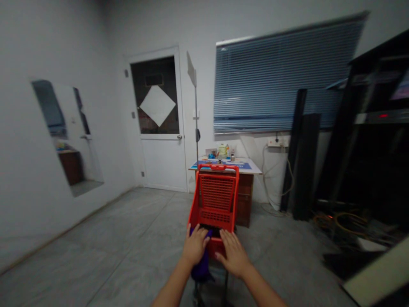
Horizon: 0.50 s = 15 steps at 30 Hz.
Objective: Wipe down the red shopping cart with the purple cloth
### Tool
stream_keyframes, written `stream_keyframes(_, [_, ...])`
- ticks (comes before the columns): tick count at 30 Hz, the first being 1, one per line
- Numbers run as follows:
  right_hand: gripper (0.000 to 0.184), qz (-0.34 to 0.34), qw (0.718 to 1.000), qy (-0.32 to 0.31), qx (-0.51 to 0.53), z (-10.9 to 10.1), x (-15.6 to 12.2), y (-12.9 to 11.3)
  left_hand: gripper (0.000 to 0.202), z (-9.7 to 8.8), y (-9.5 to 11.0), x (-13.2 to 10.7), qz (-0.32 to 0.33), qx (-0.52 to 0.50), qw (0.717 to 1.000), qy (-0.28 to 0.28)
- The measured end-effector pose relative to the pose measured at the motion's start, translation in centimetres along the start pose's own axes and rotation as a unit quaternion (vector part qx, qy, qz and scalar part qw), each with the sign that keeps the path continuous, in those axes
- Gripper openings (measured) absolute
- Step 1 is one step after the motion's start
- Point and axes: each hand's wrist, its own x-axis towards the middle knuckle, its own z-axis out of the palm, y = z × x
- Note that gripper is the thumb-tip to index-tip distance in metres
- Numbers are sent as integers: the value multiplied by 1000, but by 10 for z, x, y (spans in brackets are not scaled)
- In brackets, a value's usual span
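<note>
A red plastic shopping cart [217, 199] stands in front of me on the grey floor. My left hand [194, 246] lies on its near edge, on top of a dark purple cloth [202, 266] that hangs down from the cart. My right hand [232, 252] rests beside it on the cart's red near rim, fingers stretched out flat. Both hands have their fingers spread and pointing forward.
Beyond the cart stands a small table [252, 167] with bottles and small items, under a window with blue blinds [281, 81]. A white door [161, 123] is at the back left. Dark shelving [373, 140], leaning panels and cables fill the right side.
</note>
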Motion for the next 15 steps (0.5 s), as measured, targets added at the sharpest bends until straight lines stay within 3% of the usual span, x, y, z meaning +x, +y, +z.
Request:
stream_keyframes(5, [83, 9, 1000, -2, 2, 6, 2, -1, 38, 2, 8, 0, -92, 20, 995, 34])
stream_keyframes(9, [81, 17, 1000, -11, 7, 0, 2, -3, 37, 8, 22, 1, -57, 1, 998, 20])
stream_keyframes(12, [79, 20, 1000, -12, 2, -5, 0, 2, 36, 6, 14, 2, -37, -9, 999, 11])
stream_keyframes(15, [78, 24, 1000, -3, -4, -3, 0, 7, 36, 3, 2, 1, -72, -3, 997, 22])
